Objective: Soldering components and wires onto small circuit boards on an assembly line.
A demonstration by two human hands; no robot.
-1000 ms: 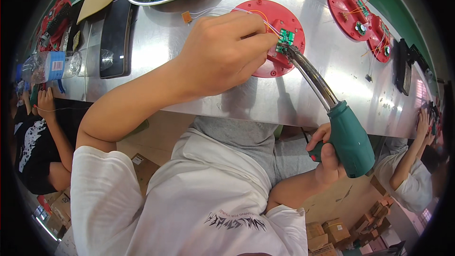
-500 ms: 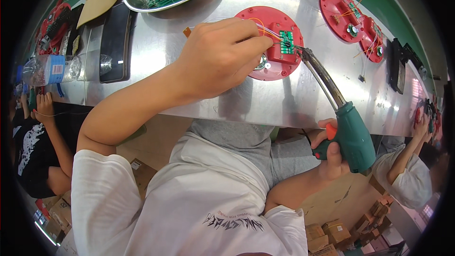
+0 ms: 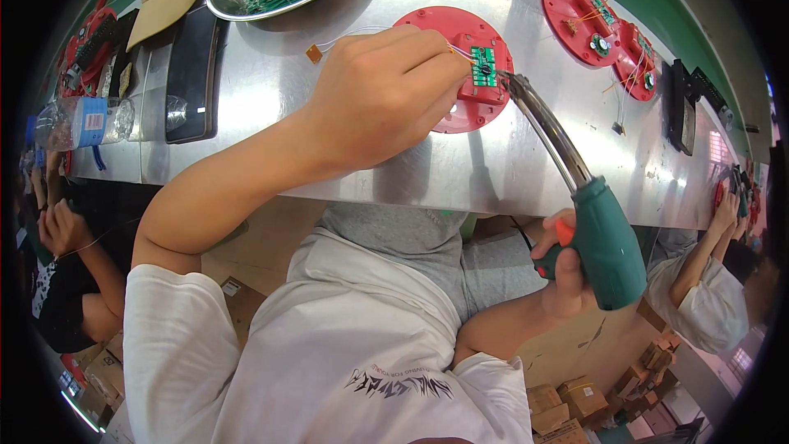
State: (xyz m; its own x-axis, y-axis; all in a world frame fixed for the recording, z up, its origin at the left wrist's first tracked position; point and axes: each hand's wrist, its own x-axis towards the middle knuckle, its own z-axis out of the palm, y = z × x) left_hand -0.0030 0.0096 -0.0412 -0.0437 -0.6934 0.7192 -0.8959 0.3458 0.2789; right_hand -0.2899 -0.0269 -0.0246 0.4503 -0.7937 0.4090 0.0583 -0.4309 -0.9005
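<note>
A round red plastic housing (image 3: 493,112) lies on the metal bench with a small green circuit board (image 3: 484,56) at its middle. My left hand (image 3: 394,94) is closed over the housing's left part, fingertips pinched at the board's left edge on thin coloured wires (image 3: 460,53). Pale wires trail left from this hand to a small brown piece (image 3: 314,53). Wrapped round the green handle of a soldering gun (image 3: 608,238) with an orange trigger is my right hand (image 3: 567,271). The gun's metal tip points at the board's right side; whether it touches cannot be made out.
Behind my left hand stands a steel bowl (image 3: 220,2) of green wires. A dark phone-like slab (image 3: 191,82), a tan cap (image 3: 168,0) and a plastic bottle (image 3: 82,123) sit at left. More red housings (image 3: 567,12) lie far right. Co-workers sit on both sides.
The whole view has shifted slightly, so the bench things appear further left. My left fingers now cover more of the housing, hiding its round silver part. The co-worker's hands at left have moved.
</note>
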